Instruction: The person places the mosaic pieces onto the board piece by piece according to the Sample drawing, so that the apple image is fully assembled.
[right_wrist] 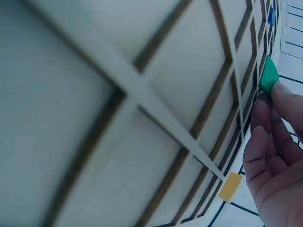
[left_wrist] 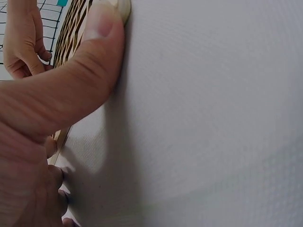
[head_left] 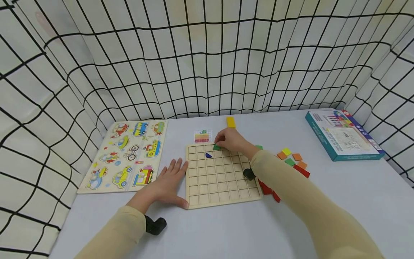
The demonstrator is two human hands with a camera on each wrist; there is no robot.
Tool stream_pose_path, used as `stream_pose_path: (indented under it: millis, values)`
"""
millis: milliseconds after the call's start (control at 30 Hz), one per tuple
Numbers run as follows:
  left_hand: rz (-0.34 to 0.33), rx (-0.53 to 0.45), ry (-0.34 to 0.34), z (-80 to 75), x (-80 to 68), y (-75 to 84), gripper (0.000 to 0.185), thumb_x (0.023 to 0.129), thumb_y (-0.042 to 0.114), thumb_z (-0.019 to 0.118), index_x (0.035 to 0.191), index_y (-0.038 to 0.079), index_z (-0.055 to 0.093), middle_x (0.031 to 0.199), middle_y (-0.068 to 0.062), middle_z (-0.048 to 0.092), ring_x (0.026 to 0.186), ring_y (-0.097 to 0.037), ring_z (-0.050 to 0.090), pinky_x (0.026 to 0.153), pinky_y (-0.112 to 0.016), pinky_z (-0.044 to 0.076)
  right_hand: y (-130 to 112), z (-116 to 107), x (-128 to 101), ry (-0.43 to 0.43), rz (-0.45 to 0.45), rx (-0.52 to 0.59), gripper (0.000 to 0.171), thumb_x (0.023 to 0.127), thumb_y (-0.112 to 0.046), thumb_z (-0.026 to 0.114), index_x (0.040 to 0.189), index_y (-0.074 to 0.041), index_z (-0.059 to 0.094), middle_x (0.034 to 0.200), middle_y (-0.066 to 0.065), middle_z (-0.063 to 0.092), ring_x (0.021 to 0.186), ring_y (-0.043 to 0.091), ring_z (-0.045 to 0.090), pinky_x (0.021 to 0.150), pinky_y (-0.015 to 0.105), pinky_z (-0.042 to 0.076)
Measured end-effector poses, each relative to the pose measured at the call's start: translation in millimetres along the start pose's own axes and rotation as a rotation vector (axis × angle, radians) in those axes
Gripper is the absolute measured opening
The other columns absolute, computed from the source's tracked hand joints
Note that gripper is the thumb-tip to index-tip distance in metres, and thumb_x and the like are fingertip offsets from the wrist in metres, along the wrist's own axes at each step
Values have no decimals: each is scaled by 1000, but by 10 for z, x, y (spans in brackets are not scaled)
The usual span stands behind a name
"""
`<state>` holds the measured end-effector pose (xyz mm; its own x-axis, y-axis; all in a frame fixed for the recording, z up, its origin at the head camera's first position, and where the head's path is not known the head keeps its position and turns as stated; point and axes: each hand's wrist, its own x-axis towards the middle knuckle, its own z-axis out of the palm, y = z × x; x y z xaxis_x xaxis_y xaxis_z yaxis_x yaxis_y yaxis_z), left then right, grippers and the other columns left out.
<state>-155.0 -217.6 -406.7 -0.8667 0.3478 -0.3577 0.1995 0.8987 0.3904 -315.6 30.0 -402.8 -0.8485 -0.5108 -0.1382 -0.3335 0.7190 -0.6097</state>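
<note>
A square wooden grid board (head_left: 213,180) lies on the table in the head view. My right hand (head_left: 231,139) is over its far edge, pinching a small green piece (right_wrist: 270,75) between thumb and fingers; in the right wrist view the piece has a curved edge. A small dark blue piece (head_left: 208,155) sits in the grid, toward the far left. Fingers spread, my left hand (head_left: 169,183) rests on the table with its thumb and fingertips at the board's left edge. Just beyond the board lie a printed pattern card (head_left: 202,136) and a yellow block (head_left: 230,122).
On the left lies a wooden picture puzzle (head_left: 130,152) with vehicles. Loose red pieces (head_left: 266,188) and several orange, green and yellow squares (head_left: 289,162) are right of the board, partly behind my right sleeve. A flat box (head_left: 344,136) stands far right. Black netting (head_left: 207,77) surrounds the table.
</note>
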Motion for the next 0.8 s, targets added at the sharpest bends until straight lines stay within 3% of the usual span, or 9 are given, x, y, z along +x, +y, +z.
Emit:
stream_pose_path:
  millis: [400,667,800]
  values:
    - [-5,-1,5,7,-2,6,134,67,49,93,163,1,13,171,-25,1,158,-47,-4,126,-66,3,-57,-15,30,-33,-17,-161,12,99,-13,67,102,-10,79,107,6,78,99,20,66,94,35,57]
    - [-2,2,14,6,11,12,135,67,49,94,163,1,13,171,-25,2,158,-47,-4,126,-66,3,-97,-11,-6,-4,-42,-277,14,99,-13,68,105,-9,79,112,6,77,106,22,69,96,34,58]
    - [-10,6,6,12,8,12,135,66,49,94,163,0,13,171,-26,2,158,-47,-3,126,-67,4,-89,-48,-76,46,-66,-254,17,100,-9,65,110,-6,78,116,8,76,108,23,70,96,35,59]
